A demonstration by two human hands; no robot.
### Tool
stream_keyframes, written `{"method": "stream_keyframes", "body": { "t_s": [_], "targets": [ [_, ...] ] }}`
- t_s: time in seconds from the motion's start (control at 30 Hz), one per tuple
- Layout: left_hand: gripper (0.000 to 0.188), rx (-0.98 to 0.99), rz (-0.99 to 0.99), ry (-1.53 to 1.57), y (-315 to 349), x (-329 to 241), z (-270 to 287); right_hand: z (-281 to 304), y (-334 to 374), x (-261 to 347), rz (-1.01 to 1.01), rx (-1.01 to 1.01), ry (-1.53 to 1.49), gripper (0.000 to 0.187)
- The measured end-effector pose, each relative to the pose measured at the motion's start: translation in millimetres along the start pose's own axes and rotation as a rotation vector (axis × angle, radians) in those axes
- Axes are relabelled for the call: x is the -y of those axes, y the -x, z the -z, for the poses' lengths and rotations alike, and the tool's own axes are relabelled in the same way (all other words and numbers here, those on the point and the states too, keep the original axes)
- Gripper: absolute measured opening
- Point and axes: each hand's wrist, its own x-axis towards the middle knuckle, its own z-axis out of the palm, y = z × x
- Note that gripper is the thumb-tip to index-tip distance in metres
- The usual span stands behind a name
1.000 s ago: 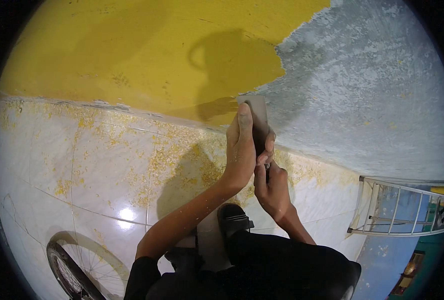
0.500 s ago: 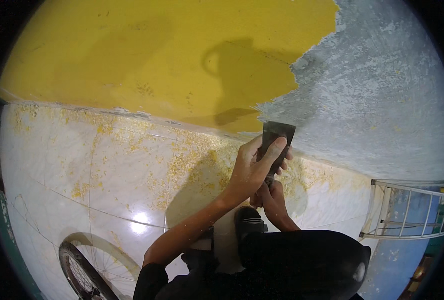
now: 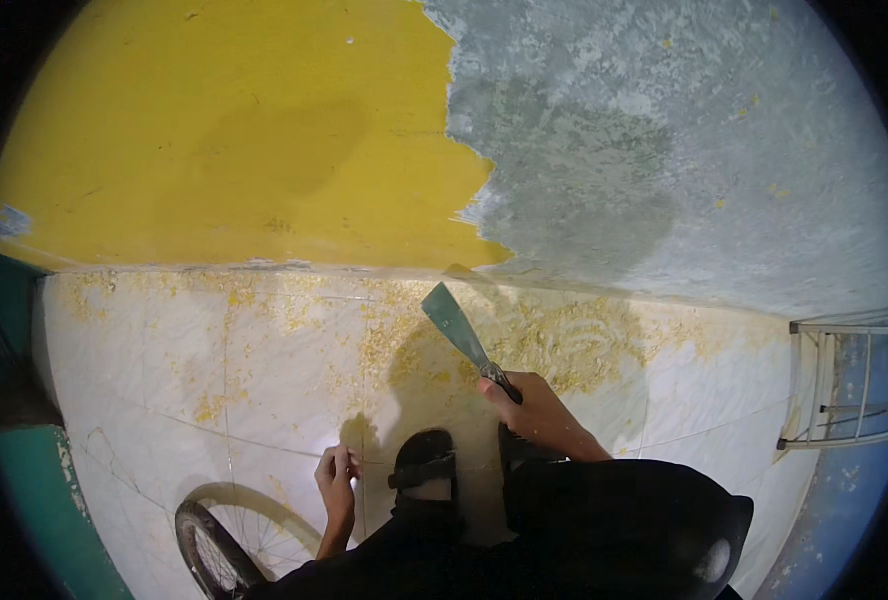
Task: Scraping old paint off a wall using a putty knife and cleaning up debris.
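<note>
Gripping a scraper, the right hand; left hand seemingly empty.

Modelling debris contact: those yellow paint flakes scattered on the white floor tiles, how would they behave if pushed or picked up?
The yellow paint flakes look thin and crumbly, so probably very light and apt to scatter or smear rather than slide as one mass. Likely brittle: pinching would break them. The glossy white floor tiles suggest little friction, so the flat metal scraper blade in the right hand could sweep them easily.
</note>
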Motion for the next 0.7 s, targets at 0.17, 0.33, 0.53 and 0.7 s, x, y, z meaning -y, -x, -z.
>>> {"method": "stream_keyframes", "body": {
  "t_s": [0.17,0.33,0.53,0.7],
  "targets": [
    [0.021,-0.142,0.040,-0.055,31.1,18.5,27.4,-4.6,-9.8,8.7,0.108,0.187,-0.043,0.044],
    [0.026,0.120,0.134,-0.095,45.8,28.2,-12.7,-15.8,-6.2,15.0,0.180,0.166,0.056,0.041],
    [0.026,0.567,0.105,-0.648,47.9,-34.8,-39.7,-12.1,-1.8,-20.6,0.355,-0.001,-0.070,0.035],
    [0.020,0.803,-0.203,-1.049,2.3,-121.2,-10.0,-17.2,-4.3,-23.6,0.101,0.101,0.056,0.033]
  ]
}}
